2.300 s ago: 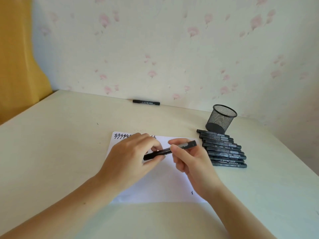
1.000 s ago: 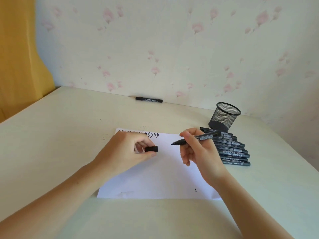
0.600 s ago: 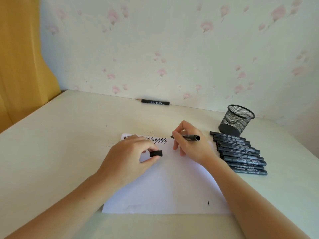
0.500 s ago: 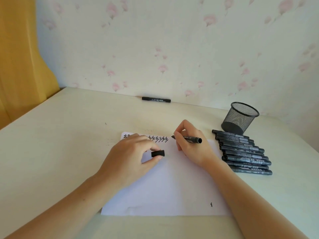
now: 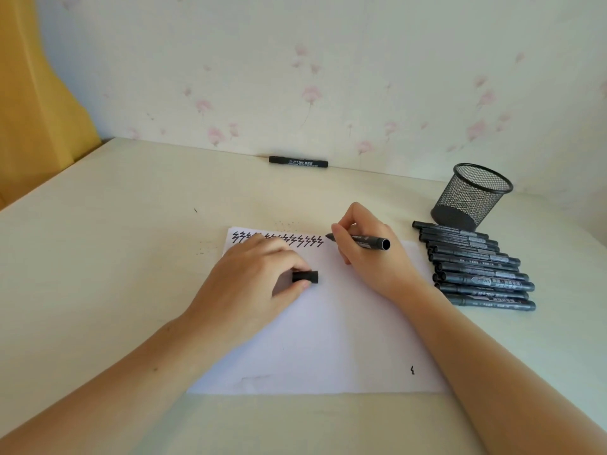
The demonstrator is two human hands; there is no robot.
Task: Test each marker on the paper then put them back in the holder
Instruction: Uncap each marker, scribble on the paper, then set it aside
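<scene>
Holding the uncapped marker (image 5: 361, 240) in my right hand (image 5: 371, 257), fingers (image 5: 341, 234) curled round its barrel, I have its tip at the top edge of the paper (image 5: 328, 323), just right of the row of zigzag marks (image 5: 279, 239). My left hand (image 5: 249, 287) rests on the sheet, pinching the black cap (image 5: 306, 276) between thumb and forefinger. A row of markers (image 5: 476, 267) lies on the tabletop (image 5: 115, 241) right of the paper, the mesh holder (image 5: 469, 197) just behind them. One lone marker (image 5: 298, 161) lies against the wall.
</scene>
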